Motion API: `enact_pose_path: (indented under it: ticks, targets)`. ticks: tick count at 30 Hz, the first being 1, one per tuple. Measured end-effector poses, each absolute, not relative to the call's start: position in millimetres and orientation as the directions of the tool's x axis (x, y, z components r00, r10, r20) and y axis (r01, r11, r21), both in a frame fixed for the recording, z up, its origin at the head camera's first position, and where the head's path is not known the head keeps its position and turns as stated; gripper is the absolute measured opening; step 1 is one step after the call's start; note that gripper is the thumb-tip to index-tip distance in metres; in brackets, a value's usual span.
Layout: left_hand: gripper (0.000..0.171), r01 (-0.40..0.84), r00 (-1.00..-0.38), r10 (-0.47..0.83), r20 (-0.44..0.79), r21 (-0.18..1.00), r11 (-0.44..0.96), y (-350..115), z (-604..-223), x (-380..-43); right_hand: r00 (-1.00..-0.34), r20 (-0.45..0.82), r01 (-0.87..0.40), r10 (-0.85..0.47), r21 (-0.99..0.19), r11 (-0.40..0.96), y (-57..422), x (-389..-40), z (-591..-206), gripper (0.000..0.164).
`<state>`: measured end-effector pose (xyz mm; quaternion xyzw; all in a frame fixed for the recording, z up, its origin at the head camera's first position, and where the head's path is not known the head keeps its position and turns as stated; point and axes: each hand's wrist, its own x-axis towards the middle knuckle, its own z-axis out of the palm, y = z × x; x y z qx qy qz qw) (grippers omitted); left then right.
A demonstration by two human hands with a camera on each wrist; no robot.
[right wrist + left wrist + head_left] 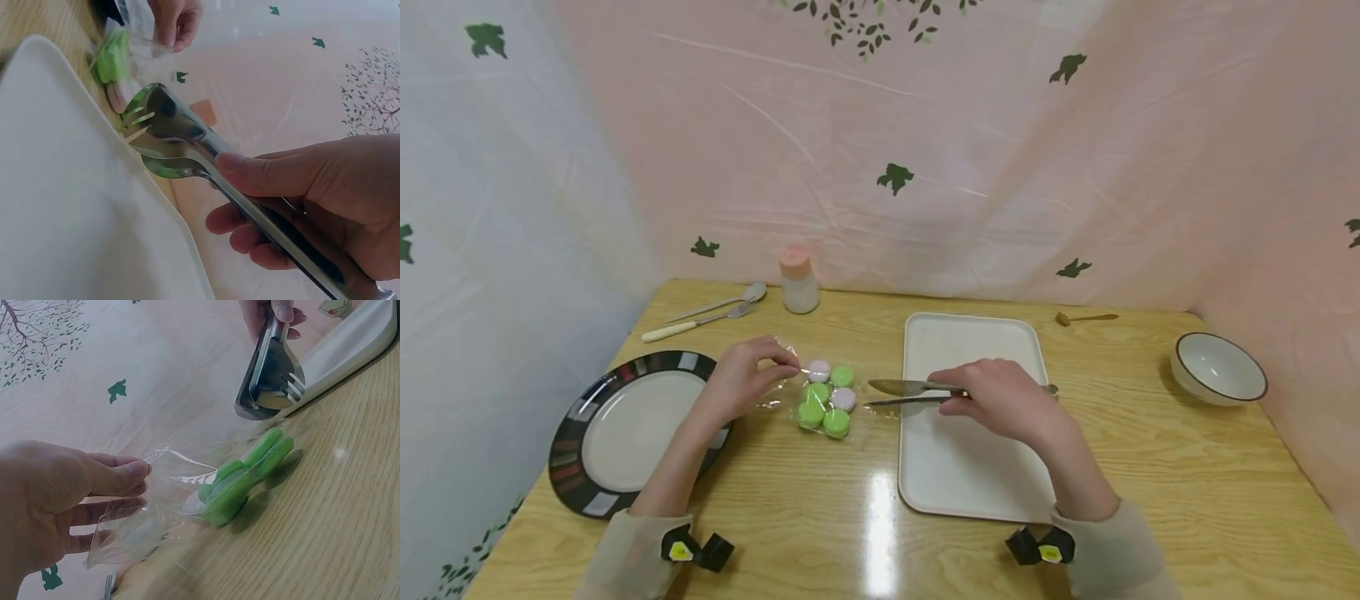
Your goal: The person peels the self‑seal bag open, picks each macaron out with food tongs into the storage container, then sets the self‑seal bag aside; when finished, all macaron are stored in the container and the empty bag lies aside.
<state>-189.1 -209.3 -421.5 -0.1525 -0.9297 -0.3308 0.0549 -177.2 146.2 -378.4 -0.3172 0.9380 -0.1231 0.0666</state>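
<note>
Green and lilac macarons [817, 393] lie inside a clear plastic bag [125, 534] on the wooden table. My left hand [747, 379] pinches the bag's edge between thumb and fingertips, to the left of the macarons. In my right hand [1003, 396] is a pair of metal serving tongs [181, 134], gripped around the middle with the thumb on one arm. The tongs' ends, one of them fork-shaped, point at the macarons from the right and stand a little apart from each other. Under the right hand lies a white rectangular tray [973, 475].
A black-rimmed plate [568, 450] sits by my left forearm. Behind it lie a fork [688, 327] and a spoon [754, 292], with a pink-capped jar [800, 283] at the back. Rightward are a small wooden dipper [1086, 317] and a white bowl [1217, 371].
</note>
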Motion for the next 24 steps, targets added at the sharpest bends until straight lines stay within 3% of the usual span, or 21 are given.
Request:
enact_pose_path:
  ticks: [24]
  targets:
    - [0.003, 0.297, -0.955, 0.241, 0.175, 0.600, 0.742, -205, -418, -187, -0.772, 0.066, -0.633, -0.632, -0.164, 0.757, 118, -175, -400, 0.029]
